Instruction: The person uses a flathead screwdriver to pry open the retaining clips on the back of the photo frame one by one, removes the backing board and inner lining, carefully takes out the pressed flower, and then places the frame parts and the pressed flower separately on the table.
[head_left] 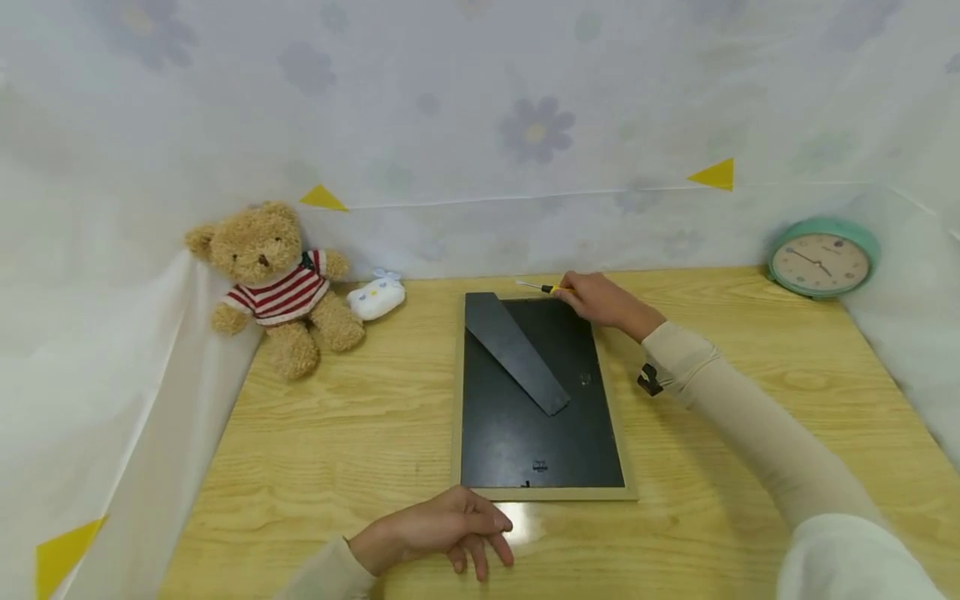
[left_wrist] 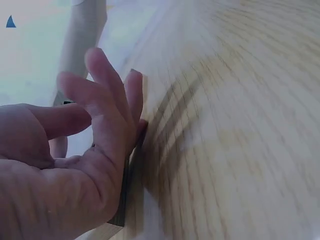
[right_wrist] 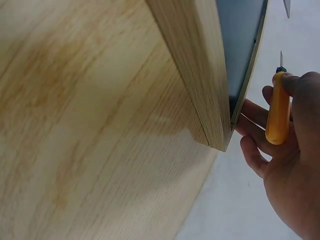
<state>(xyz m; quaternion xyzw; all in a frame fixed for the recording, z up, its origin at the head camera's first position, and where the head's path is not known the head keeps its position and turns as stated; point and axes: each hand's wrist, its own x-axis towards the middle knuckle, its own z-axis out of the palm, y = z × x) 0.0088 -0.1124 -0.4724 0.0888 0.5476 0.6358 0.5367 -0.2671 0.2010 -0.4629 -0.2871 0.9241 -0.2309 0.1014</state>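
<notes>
A picture frame (head_left: 525, 442) lies face down on the table, its black back and light wooden border showing. A grey stand leg (head_left: 521, 358) slants across that back. At the far right corner, my right hand (head_left: 603, 300) holds a screwdriver (right_wrist: 278, 117) with a yellow handle, its thin shaft pointing left in the head view. In the right wrist view, its other fingers (right_wrist: 255, 137) are at the frame's corner. My left hand (head_left: 442, 527) is by the near edge of the frame, holding nothing, with loosely bent fingers (left_wrist: 107, 80).
A teddy bear (head_left: 288, 292) in a striped shirt sits at the back left, beside a small white plush item (head_left: 377, 297). A green-rimmed clock (head_left: 821, 260) stands at the back right. Pale flowered sheeting (head_left: 450, 150) with yellow triangles encloses the wooden table (head_left: 330, 425).
</notes>
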